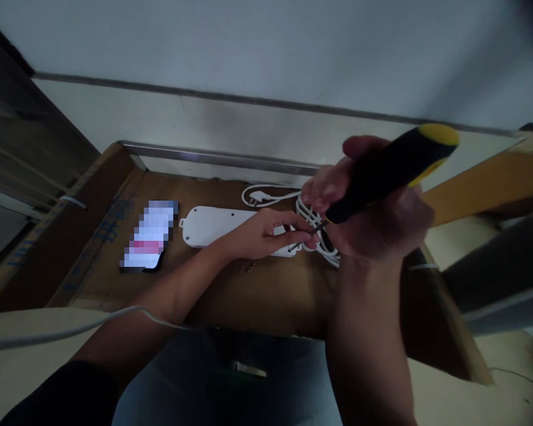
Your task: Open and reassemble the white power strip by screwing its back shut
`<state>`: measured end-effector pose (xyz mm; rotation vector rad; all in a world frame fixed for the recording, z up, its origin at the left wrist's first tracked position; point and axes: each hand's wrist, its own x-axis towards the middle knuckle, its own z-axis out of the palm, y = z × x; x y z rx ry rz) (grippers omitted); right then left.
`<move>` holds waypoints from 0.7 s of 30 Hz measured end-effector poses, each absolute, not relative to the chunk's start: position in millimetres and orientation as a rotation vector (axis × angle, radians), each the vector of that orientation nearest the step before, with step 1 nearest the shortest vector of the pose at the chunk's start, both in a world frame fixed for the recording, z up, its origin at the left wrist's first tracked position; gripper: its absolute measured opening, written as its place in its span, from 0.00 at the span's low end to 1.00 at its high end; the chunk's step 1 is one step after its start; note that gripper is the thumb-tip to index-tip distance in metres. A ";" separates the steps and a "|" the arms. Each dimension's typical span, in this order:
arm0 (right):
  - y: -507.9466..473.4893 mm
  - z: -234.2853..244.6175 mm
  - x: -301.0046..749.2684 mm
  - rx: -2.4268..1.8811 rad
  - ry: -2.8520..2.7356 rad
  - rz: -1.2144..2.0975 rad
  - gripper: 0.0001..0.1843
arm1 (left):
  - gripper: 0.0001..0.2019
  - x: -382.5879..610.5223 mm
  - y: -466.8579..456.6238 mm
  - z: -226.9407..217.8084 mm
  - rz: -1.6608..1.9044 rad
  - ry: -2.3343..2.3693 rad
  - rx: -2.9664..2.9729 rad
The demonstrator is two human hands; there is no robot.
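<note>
A white power strip [217,223] lies face down on the cardboard, with screw holes showing in its back. My right hand [373,219] is wrapped round the black and yellow handle of a screwdriver [386,168], which slants down to the left. Its tip meets the right end of the strip. Over that end rests my left hand [270,234], closed, with thumb and fingers pinching the shaft near the tip. It covers part of the strip. Several small brass-coloured screws [250,268] lie just in front of the strip.
The strip's white cord [326,248] is coiled at its right end, with the plug [258,198] behind. A lit phone [148,236] lies to the left. Cardboard box walls [57,236] stand at both sides. A pale cable [71,337] crosses my left forearm.
</note>
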<state>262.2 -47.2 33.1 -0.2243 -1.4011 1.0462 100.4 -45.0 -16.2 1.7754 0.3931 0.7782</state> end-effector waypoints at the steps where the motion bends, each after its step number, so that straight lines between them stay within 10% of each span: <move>1: -48.2 32.1 261.9 -0.245 -1.388 1.008 0.18 | 0.10 101.8 -45.5 -17.7 0.790 0.394 1.765; 10: -49.6 35.8 267.2 -0.444 -1.404 1.023 0.39 | 0.20 114.2 -48.9 -30.4 0.946 0.557 1.591; 15: -52.2 36.9 269.5 -0.459 -1.310 1.085 0.22 | 0.16 103.2 -45.4 -20.0 0.805 0.444 1.693; 21: -48.4 37.7 261.4 -0.455 -1.224 0.981 0.34 | 0.17 113.3 -54.5 -23.1 1.102 0.548 1.676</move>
